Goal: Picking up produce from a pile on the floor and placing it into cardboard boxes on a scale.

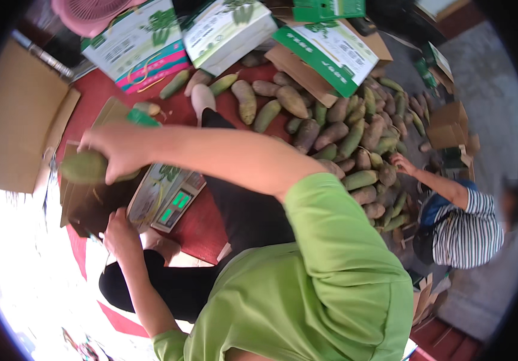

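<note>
My right hand (120, 149) reaches across to the left and grips a green radish (83, 167), blurred by motion, above an open cardboard box (74, 207). My left hand (122, 236) is closed on the near rim of that box; some of its fingers are hidden. The box stands at a scale (181, 204) with a lit green display. Printed green-and-white panels show on the box's side. Its inside is dark, so the contents cannot be made out.
A large heap of green radishes (349, 141) lies to the right, with several loose on the red mat (193, 231). Printed cartons (229, 36) and a pink basket (90, 15) stand at the far side. A person in a striped shirt (466, 234) reaches to the heap.
</note>
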Demonstrator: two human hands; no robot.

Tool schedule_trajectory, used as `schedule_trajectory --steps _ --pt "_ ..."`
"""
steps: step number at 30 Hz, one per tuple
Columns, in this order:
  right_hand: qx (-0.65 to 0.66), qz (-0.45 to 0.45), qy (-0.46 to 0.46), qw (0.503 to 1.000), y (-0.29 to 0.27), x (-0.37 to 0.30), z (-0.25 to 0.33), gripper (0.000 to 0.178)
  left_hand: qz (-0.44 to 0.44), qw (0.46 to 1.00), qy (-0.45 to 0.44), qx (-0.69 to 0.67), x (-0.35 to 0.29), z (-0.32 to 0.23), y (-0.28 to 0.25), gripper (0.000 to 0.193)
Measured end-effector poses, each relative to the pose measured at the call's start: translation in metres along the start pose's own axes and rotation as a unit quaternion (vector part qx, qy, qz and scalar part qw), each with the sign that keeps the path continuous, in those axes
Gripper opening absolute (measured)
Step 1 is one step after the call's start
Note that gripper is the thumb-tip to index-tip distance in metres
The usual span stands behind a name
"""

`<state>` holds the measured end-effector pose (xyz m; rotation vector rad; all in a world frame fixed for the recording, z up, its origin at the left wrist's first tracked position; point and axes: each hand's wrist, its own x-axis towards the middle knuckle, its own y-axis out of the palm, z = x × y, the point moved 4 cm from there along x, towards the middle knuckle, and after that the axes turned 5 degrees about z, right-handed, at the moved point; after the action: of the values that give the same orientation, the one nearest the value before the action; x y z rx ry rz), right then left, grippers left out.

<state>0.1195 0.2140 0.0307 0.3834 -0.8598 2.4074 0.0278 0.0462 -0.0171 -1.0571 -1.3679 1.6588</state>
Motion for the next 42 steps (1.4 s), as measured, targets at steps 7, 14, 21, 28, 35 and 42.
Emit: schedule_trajectory --steps 7,14,21,28,35,42 --pt "-0.281 0.447 0.141 0.838 0.1 0.028 -0.043 0.038 0.0 1.0 0.014 0.0 -0.008 -0.004 0.0 0.016" --pt "-0.267 0.471 0.233 0.808 0.118 0.035 -0.082 0.035 0.021 1.0 -0.001 0.013 -0.007 -0.005 0.001 0.019" --pt "-0.116 0.151 0.08 0.979 0.065 0.023 -0.035 0.024 0.001 1.0 -0.006 -0.017 -0.005 0.002 -0.001 0.02" --pt "0.049 -0.317 0.204 0.925 -0.105 -0.167 -0.035 0.018 -0.048 0.998 0.032 -0.02 -0.002 0.004 0.007 0.019" --pt "-0.073 -0.542 0.504 0.668 -0.118 -0.506 -0.111 0.017 -0.078 0.993 0.078 -0.036 0.006 0.011 0.014 0.015" --pt "0.079 -0.717 0.575 0.387 -0.106 -0.667 -0.123 0.043 -0.076 0.992 0.083 -0.049 0.01 0.024 0.022 0.013"
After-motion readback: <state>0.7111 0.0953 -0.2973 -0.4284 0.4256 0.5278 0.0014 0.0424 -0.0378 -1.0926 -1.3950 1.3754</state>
